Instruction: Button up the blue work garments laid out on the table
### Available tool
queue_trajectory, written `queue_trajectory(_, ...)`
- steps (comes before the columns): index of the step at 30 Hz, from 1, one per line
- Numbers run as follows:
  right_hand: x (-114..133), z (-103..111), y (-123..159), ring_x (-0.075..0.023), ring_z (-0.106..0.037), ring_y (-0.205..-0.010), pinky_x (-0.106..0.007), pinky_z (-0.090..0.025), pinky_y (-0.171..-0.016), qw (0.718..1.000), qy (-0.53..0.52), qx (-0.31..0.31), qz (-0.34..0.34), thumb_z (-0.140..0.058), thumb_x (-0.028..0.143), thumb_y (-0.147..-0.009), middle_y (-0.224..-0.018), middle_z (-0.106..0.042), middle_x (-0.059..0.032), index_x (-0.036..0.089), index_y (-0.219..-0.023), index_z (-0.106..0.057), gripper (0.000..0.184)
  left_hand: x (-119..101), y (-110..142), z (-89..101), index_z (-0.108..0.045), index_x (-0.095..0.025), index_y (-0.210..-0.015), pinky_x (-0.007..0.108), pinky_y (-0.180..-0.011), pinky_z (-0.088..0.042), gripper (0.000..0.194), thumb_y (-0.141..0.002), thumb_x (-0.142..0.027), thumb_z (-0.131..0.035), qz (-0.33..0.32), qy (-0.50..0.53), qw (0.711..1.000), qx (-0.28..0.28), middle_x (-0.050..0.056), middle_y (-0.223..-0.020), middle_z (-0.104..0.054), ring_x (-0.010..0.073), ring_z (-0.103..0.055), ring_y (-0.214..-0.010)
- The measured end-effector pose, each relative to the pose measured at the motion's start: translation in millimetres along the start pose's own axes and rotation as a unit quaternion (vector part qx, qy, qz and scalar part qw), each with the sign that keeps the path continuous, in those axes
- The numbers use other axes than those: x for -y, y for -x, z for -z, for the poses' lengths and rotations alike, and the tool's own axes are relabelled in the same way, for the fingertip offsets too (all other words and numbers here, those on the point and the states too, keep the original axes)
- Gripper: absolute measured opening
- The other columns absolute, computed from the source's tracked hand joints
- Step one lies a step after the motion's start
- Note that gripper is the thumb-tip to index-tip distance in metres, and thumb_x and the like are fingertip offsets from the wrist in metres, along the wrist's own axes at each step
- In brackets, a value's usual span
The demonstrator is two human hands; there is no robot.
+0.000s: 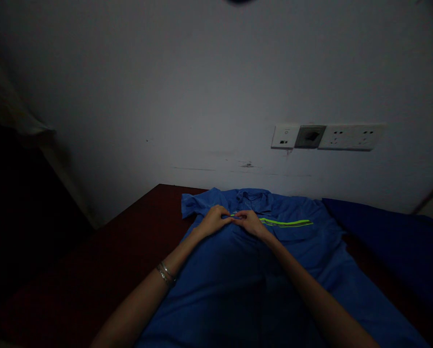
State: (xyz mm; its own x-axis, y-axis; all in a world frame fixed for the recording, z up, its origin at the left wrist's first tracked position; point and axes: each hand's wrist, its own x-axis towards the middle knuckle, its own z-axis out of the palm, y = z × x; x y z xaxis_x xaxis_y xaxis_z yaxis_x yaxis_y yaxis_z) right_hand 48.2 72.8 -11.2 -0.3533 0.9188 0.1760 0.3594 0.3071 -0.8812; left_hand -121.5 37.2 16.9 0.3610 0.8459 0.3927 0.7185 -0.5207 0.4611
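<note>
A blue work shirt (296, 251) with a yellow-green reflective stripe (292, 224) across its chest lies spread out, collar (254, 199) toward the wall. My left hand (214, 220) is closed, its thumb and fingers pinching the shirt's fabric at the chest. Close against it, my right hand (250, 223) also pinches the cloth near the stripe, fingertips meeting those of the left. What exactly sits between the fingertips is too small and dark to make out. Bracelets (166, 273) circle my left wrist.
The shirt rests on a dark red tabletop (129, 251) set against a pale wall (147, 96). A darker blue cloth (390, 241) lies at the right. Switches and sockets (352, 137) are mounted above. Whitish fabric (16, 111) hangs at the left.
</note>
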Motion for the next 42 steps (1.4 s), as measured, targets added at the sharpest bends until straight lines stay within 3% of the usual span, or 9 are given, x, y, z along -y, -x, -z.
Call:
queue_trajectory(4, -0.1, -6.1, 1.8, -0.0147, -0.053, -0.059, -0.025, -0.039, -0.056, 0.998, 0.036, -0.053, 0.023, -0.064, 0.039, -0.061, -0.063, -0.06, -0.0011, 0.013, -0.074, -0.065, 0.029, 5.0, 4.3, -11.3, -0.071, -0.015, -0.086, 0.027, -0.076, -0.042, 0.021, -0.076, -0.03, -0.059, 0.077, 0.065, 0.995, -0.022, 0.006, -0.085, -0.07, 0.0192, -0.059, -0.08)
queue_trajectory(8, 3.5, -9.0, 6.9, -0.0155, -0.056, -0.061, -0.026, -0.041, -0.058, 0.992, 0.056, -0.103, 0.054, -0.06, 0.039, -0.065, -0.066, -0.062, -0.0014, 0.017, -0.074, -0.062, 0.024, 7.4, 0.8, -15.3, -0.071, -0.01, -0.085, 0.027, -0.072, -0.044, 0.024, -0.073, -0.028, -0.061, 0.151, 0.182, 0.971, -0.011, 0.007, -0.084, -0.071, 0.02, -0.061, -0.078)
queue_trajectory(11, 6.6, -8.9, 11.3, -0.016, -0.056, -0.062, -0.026, -0.041, -0.059, 0.988, 0.052, -0.123, 0.079, -0.058, 0.036, -0.067, -0.067, -0.062, -0.0011, 0.018, -0.072, -0.059, 0.019, 6.7, 0.5, -15.8, -0.071, -0.01, -0.086, 0.027, -0.072, -0.045, 0.028, -0.07, -0.031, -0.063, 0.185, 0.269, 0.945, -0.002, 0.007, -0.082, -0.071, 0.0194, -0.061, -0.077)
queue_trajectory(15, 9.2, -8.9, 15.4, -0.016, -0.055, -0.061, -0.027, -0.041, -0.059, 0.985, 0.046, -0.138, 0.098, -0.058, 0.032, -0.066, -0.065, -0.06, -0.0004, 0.019, -0.073, -0.058, 0.015, 3.6, 3.7, -19.0, -0.071, -0.011, -0.085, 0.027, -0.072, -0.045, 0.031, -0.066, -0.035, -0.067, 0.223, 0.369, 0.902, -0.033, 0.006, -0.082, -0.071, 0.0179, -0.061, -0.077)
queue_trajectory(19, 8.9, -8.9, 14.7, -0.0155, -0.055, -0.062, -0.027, -0.043, -0.06, 0.987, 0.021, -0.137, 0.085, -0.061, 0.032, -0.064, -0.065, -0.06, -0.0002, 0.019, -0.071, -0.057, 0.015, 1.8, 5.5, -24.2, -0.071, -0.01, -0.081, 0.027, -0.072, -0.045, 0.028, -0.062, -0.031, -0.071, 0.234, 0.399, 0.884, -0.064, 0.006, -0.08, -0.07, 0.0169, -0.06, -0.074)
queue_trajectory(24, 4.4, -1.9, 8.1, -0.0147, -0.059, -0.066, -0.027, -0.047, -0.064, 0.994, -0.083, -0.065, 0.031, -0.069, 0.027, -0.055, -0.068, -0.062, 0.0003, 0.018, -0.071, -0.056, 0.022, 4.3, 4.2, -30.4, -0.07, -0.012, -0.084, 0.027, -0.071, -0.046, 0.027, -0.061, -0.027, -0.072, 0.242, 0.396, 0.882, -0.082, 0.005, -0.079, -0.07, 0.0162, -0.06, -0.073)
queue_trajectory(28, 1.6, 6.1, 5.0, -0.0151, -0.062, -0.065, -0.027, -0.049, -0.061, 0.992, -0.126, -0.023, -0.01, -0.073, 0.027, -0.051, -0.068, -0.065, -0.0009, 0.016, -0.075, -0.059, 0.029, 6.1, 2.9, -34.9, -0.069, -0.011, -0.083, 0.028, -0.071, -0.047, 0.024, -0.063, -0.024, -0.071, 0.23, 0.361, 0.899, -0.092, 0.006, -0.079, -0.07, 0.0173, -0.061, -0.074)
queue_trajectory(36, 1.8, 14.9, 5.9, -0.0158, -0.063, -0.064, -0.028, -0.051, -0.062, 0.986, -0.158, 0.005, -0.056, -0.075, 0.019, -0.046, -0.066, -0.067, -0.0027, 0.014, -0.074, -0.065, 0.03, 0.4, 5.5, -35.3, -0.069, -0.013, -0.082, 0.03, -0.08, -0.046, 0.015, -0.068, -0.019, -0.066, 0.158, 0.265, 0.945, -0.109, 0.006, -0.086, -0.069, 0.0176, -0.061, -0.082)
queue_trajectory(42, 3.3, 16.0, 7.2, -0.013, -0.06, -0.056, -0.025, -0.048, -0.055, 0.982, -0.17, 0.009, -0.08, -0.074, 0.017, -0.044, -0.062, -0.066, -0.0004, 0.014, -0.072, -0.065, 0.03, -0.6, 5.8, -32.1, -0.069, -0.013, -0.08, 0.029, -0.08, -0.045, 0.016, -0.066, -0.02, -0.068, 0.144, 0.263, 0.948, -0.108, 0.006, -0.085, -0.069, 0.0178, -0.061, -0.081)
